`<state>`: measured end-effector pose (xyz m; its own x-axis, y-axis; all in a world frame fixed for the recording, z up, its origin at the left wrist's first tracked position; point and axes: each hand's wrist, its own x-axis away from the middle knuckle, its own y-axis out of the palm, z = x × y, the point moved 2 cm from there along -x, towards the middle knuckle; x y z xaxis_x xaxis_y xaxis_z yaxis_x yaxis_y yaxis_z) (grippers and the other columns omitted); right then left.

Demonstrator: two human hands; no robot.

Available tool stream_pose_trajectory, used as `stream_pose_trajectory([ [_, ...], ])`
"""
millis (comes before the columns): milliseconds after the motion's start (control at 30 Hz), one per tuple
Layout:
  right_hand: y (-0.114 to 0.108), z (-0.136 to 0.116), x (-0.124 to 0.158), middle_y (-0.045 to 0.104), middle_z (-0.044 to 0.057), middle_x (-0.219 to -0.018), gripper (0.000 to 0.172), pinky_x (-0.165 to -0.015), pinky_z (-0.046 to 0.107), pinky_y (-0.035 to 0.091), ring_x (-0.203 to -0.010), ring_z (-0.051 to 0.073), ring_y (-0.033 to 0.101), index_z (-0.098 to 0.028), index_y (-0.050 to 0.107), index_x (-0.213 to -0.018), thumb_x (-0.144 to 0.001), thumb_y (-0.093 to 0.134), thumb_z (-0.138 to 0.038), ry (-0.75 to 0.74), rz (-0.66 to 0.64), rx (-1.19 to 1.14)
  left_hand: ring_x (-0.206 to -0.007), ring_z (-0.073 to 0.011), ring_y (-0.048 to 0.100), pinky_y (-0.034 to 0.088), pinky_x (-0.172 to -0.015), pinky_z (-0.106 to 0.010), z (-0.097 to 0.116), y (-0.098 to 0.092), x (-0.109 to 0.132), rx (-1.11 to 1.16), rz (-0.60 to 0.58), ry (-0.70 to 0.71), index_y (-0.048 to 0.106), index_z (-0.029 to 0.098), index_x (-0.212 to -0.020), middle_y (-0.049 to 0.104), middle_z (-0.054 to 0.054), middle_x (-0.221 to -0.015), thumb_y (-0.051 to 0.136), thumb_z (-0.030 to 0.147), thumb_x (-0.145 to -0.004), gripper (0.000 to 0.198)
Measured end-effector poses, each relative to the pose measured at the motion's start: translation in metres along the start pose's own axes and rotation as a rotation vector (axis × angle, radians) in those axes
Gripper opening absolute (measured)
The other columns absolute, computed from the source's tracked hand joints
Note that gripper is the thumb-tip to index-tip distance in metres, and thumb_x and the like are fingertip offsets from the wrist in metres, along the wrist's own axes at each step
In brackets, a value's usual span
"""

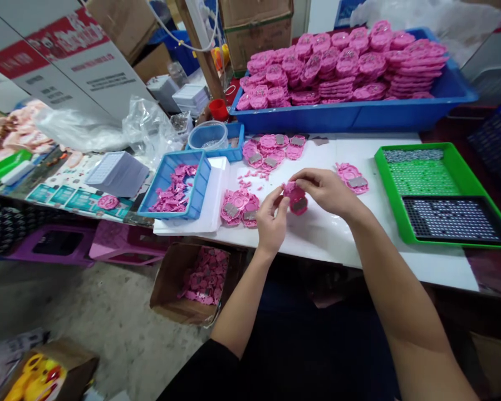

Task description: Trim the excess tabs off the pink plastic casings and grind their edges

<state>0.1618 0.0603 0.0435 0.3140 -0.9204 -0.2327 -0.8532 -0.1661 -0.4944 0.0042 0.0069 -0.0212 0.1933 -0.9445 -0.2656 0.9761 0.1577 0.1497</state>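
Note:
Between my two hands, a pink flower-shaped plastic case [297, 201] with a grey panel is held up above the white tabletop. My left hand [272, 220] grips its left edge between thumb and fingers. At its upper edge, the fingers of my right hand [323, 189] are pinched together, hiding that part. A similar pink piece [352, 178] with a grey panel lies right of my right hand. Several more pink cases [240, 208] rest left of my left hand, and another group [271, 149] lies behind. Small pink bits [253, 177] are scattered between these groups.
A large blue bin [350, 118] heaped with pink pieces stands at the back. On the right is a green tray [446, 167] with a black tray [455, 218] inside. A blue basket [173, 214] of pink parts stands left. Below it sits a cardboard box [167, 295].

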Motion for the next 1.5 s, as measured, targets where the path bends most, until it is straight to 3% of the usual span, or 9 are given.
stream_pose_trajectory([
  [267,-0.063,0.054,0.001,0.070,0.020,-0.104,0.026,-0.098,0.052,0.044,-0.102,0.032,0.060,-0.013,0.072,-0.100,-0.096,0.046,-0.013,0.287,0.354,0.618,-0.104,-0.0223,0.073,0.058,-0.098,-0.039,0.006,0.007,0.005,-0.294,-0.278,0.065,0.075,0.020,-0.105,0.078,-0.010,-0.109,0.062,0.030,-0.099,0.018],
  [433,-0.058,0.055,-0.001,0.060,0.027,-0.129,0.040,-0.105,0.057,0.037,-0.120,0.036,0.050,-0.005,0.068,-0.121,-0.092,0.041,-0.007,0.212,0.519,0.792,-0.104,-0.0208,0.074,0.058,-0.098,-0.036,0.005,0.010,0.006,-0.148,-0.351,-0.036,0.074,0.020,-0.109,0.078,-0.009,-0.109,0.062,0.031,-0.099,0.019],
  [667,0.035,0.054,-0.079,0.063,0.019,-0.138,0.046,-0.112,0.053,0.041,-0.128,0.036,0.053,-0.010,0.063,-0.134,-0.089,0.053,-0.016,-0.184,0.035,0.679,-0.090,-0.0177,0.073,0.059,-0.085,-0.033,-0.007,0.006,0.005,-0.004,-0.150,-0.168,0.071,0.021,-0.115,0.077,-0.008,-0.100,0.059,0.042,-0.101,0.028],
  [800,0.058,0.062,-0.096,0.063,0.020,-0.139,0.053,-0.113,0.054,0.039,-0.129,0.036,0.054,-0.009,0.057,-0.142,-0.089,0.052,-0.018,-0.223,0.014,0.627,-0.084,-0.0158,0.071,0.058,-0.082,-0.031,-0.006,0.008,0.003,-0.033,-0.167,-0.146,0.070,0.020,-0.116,0.076,-0.007,-0.098,0.058,0.040,-0.101,0.028],
  [1000,0.035,0.068,-0.079,0.070,0.019,-0.124,0.041,-0.107,0.052,0.045,-0.116,0.034,0.063,-0.011,0.065,-0.129,-0.092,0.055,-0.026,-0.230,0.059,0.566,-0.082,-0.0141,0.068,0.056,-0.079,-0.029,0.001,0.005,0.002,0.030,-0.088,-0.158,0.071,0.019,-0.111,0.075,-0.007,-0.098,0.060,0.040,-0.100,0.026],
  [1133,0.007,0.054,-0.073,0.073,0.013,-0.120,0.042,-0.103,0.048,0.052,-0.108,0.029,0.068,-0.018,0.069,-0.127,-0.089,0.066,-0.034,-0.177,0.053,0.262,-0.086,-0.0144,0.067,0.058,-0.080,-0.029,0.002,0.002,0.001,0.098,0.043,-0.176,0.067,0.020,-0.115,0.071,-0.009,-0.112,0.063,0.045,-0.098,0.030],
  [1267,-0.014,0.022,-0.062,0.075,0.009,-0.113,0.040,-0.098,0.045,0.054,-0.104,0.026,0.069,-0.021,0.076,-0.112,-0.081,0.079,-0.046,-0.038,-0.239,-0.054,-0.102,-0.0195,0.072,0.061,-0.092,-0.037,0.001,0.002,-0.001,0.274,0.131,-0.221,0.056,0.024,-0.129,0.060,-0.012,-0.138,0.063,0.058,-0.096,0.048],
  [1367,-0.018,-0.002,-0.052,0.076,0.006,-0.107,0.035,-0.094,0.041,0.053,-0.100,0.023,0.069,-0.021,0.079,-0.103,-0.078,0.083,-0.045,0.012,-0.486,-0.065,-0.097,-0.0212,0.077,0.061,-0.094,-0.042,0.001,0.003,-0.004,0.385,0.053,-0.309,0.044,0.027,-0.139,0.066,-0.011,-0.128,0.054,0.064,-0.099,0.056],
  [1500,-0.010,-0.010,-0.049,0.075,0.005,-0.107,0.034,-0.092,0.038,0.054,-0.099,0.021,0.068,-0.023,0.079,-0.106,-0.076,0.086,-0.038,0.030,-0.649,-0.155,-0.084,-0.0210,0.078,0.065,-0.083,-0.040,0.003,0.002,-0.006,0.361,-0.028,-0.361,0.036,0.026,-0.144,0.072,-0.008,-0.111,0.047,0.055,-0.103,0.051],
])
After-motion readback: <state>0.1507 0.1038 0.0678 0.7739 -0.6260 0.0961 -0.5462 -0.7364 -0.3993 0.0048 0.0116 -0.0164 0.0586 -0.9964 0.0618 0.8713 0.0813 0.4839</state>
